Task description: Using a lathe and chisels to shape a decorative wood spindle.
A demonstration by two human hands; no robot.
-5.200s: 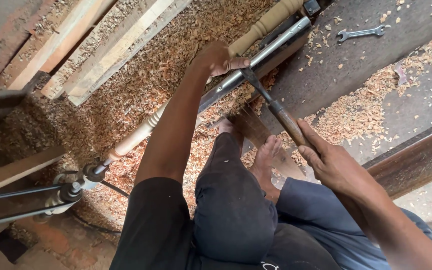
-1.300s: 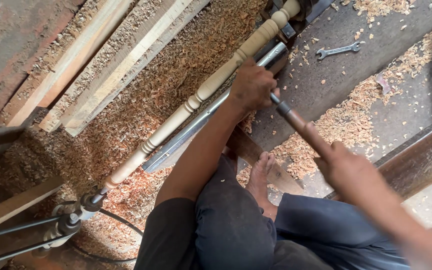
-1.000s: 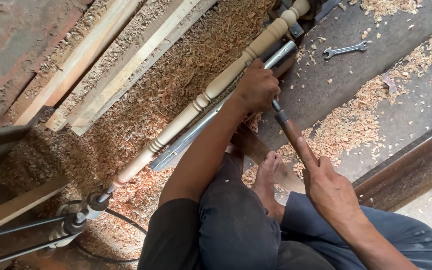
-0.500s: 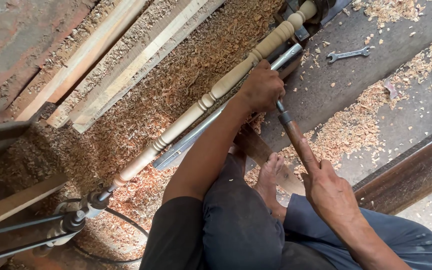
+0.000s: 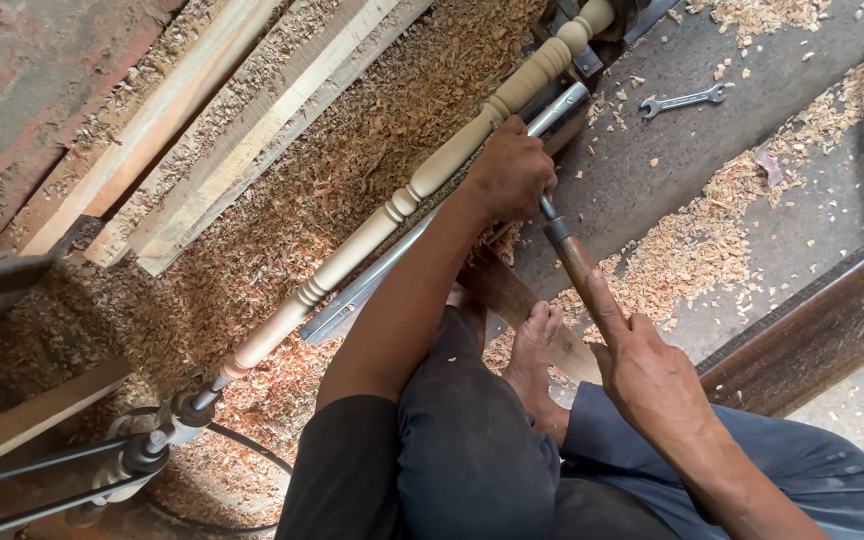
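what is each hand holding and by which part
Both hold one wood-handled metal turning chisel: the right hand grips the end of its brown wooden handle, and the left hand clasps its metal shaft near the pale turned wooden spindle.

Soft, even daylight, fairly bright, no glare. Faint shadows only, darkest under the spindle [image 5: 422, 180] and along the left edge. Sharp through the middle; slight blur on the right hand [image 5: 652, 375]. Mild stretching toward the corners.
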